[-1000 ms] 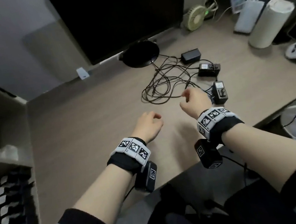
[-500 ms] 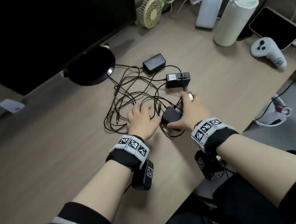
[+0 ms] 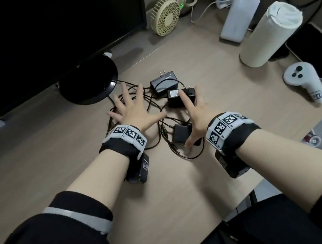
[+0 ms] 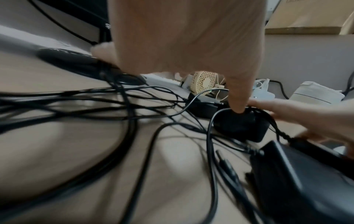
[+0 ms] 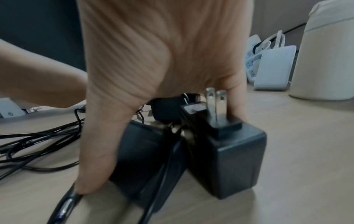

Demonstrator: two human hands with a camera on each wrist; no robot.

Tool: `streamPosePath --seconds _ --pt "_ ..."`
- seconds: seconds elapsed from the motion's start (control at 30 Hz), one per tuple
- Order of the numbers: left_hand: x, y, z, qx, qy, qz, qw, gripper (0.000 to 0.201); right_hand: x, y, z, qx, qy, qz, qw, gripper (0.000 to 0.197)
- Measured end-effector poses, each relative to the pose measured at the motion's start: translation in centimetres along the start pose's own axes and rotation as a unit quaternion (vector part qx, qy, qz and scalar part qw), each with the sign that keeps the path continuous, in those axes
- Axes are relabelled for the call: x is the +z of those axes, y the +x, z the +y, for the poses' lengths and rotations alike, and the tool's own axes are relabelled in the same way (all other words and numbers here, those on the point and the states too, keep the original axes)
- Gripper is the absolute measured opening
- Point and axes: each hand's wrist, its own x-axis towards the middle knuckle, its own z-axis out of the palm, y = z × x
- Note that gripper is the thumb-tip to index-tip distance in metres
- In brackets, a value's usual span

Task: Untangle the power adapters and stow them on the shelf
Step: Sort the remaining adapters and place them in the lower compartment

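While both hands hover splayed over the knot, I hold nothing: my left hand [image 3: 133, 113] spreads flat above the tangled cords [image 3: 148, 102], and my right hand [image 3: 193, 114] reaches with straight fingers over the labelled adapter [image 3: 175, 98], its thumb beside the nearest adapter [image 3: 181, 133]. A third adapter [image 3: 163, 83] lies just beyond my fingertips. To work well, I judge I should pin the cords leftward and lift one adapter slowly, following its own lead out.
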Motion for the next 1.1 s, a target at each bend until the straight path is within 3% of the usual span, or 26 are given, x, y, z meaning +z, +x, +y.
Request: streamPosePath --seconds 0.1,0.2,0.33,0.5,0.87,1.1 --pt "0.2 1.7 1.3 0.04 0.001 -0.059 0.997 0.115 0.1 0.7 0.0 -0.022 -0.004 0.017 1.0 0.158" --pt "1.0 2.8 1.8 0.039 -0.014 -0.097 0.994 0.111 0.1 1.3 0.1 -0.032 0.003 0.021 0.999 0.156" --pt "1.4 2.2 1.0 0.02 -0.024 -0.087 0.996 0.084 0.3 1.4 -1.0 -0.06 0.018 0.022 0.998 0.151" --pt "1.2 -0.9 -3.5 -0.014 -0.005 -0.062 0.998 0.075 1.4 1.4 -5.3 -0.124 0.027 0.023 0.992 0.139" --pt "2.0 -17.5 -20.0 -0.185 -0.08 -0.013 0.979 0.072 9.0 -4.7 -21.4 -0.321 -0.086 -0.047 0.942 0.133" --pt "3.7 -29.4 -29.6 -0.251 -0.11 0.022 0.961 0.072 17.0 -12.9 -30.2 -0.375 -0.108 -0.048 0.919 0.132"
